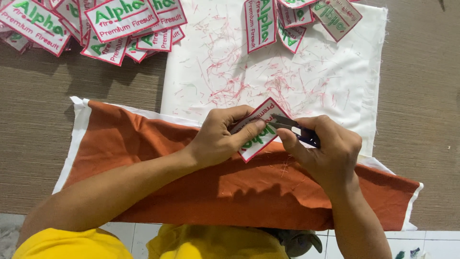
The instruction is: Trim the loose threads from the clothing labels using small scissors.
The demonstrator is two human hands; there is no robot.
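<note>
Rust-orange cloth [191,168], long axis left to right across the woven brown tabletop [33,124]; above it, white fabric sheet [335,81] strewn with red thread trimmings. Over the cloth's upper edge: left hand [220,136], fingers curled, pinching a rectangular white embroidered patch with red border [261,132], tilted, long axis running lower-left to upper-right. Right hand [328,151], fist closed around small dark thread snips [292,125], blades pointing left onto the patch.
</note>
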